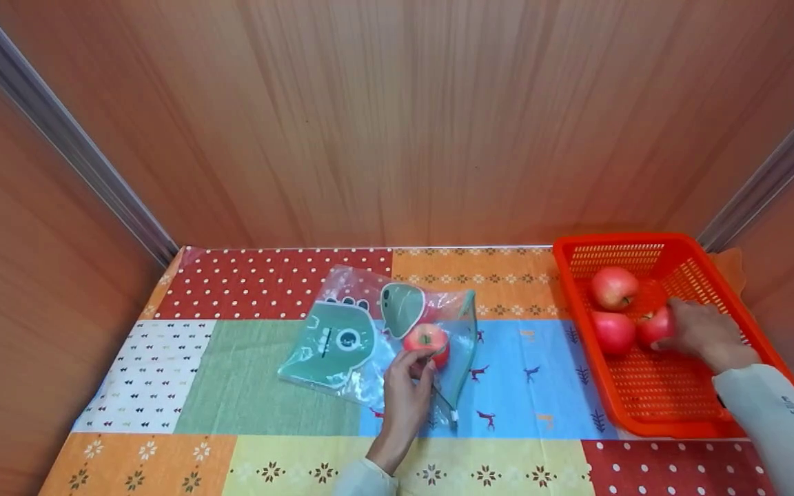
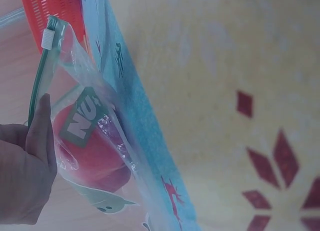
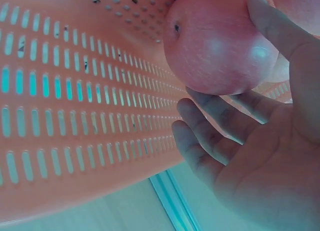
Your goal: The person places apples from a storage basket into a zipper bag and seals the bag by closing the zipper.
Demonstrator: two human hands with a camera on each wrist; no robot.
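A clear slider zip bag (image 1: 328, 344) printed with a green cartoon creature lies on the patchwork cloth, its green zip edge towards the right. One red apple (image 1: 427, 339) is inside it, near the mouth. My left hand (image 1: 407, 393) pinches the bag's mouth edge beside that apple; in the left wrist view the white slider (image 2: 47, 39) sits beyond the fingertips. Over in the orange basket (image 1: 617, 406), my right hand (image 1: 707, 334) grips a red apple (image 3: 220, 46), thumb on one side and fingers on the other. Two more apples, a rear one (image 1: 614, 288) and a nearer one (image 1: 613, 333), lie beside it.
The basket has slotted walls and a raised rim, standing at the right of the patchwork tablecloth (image 1: 266, 372). A wood-grain panel (image 1: 383, 124) rises behind the cloth, with side panels at left and right joined by metal corner strips.
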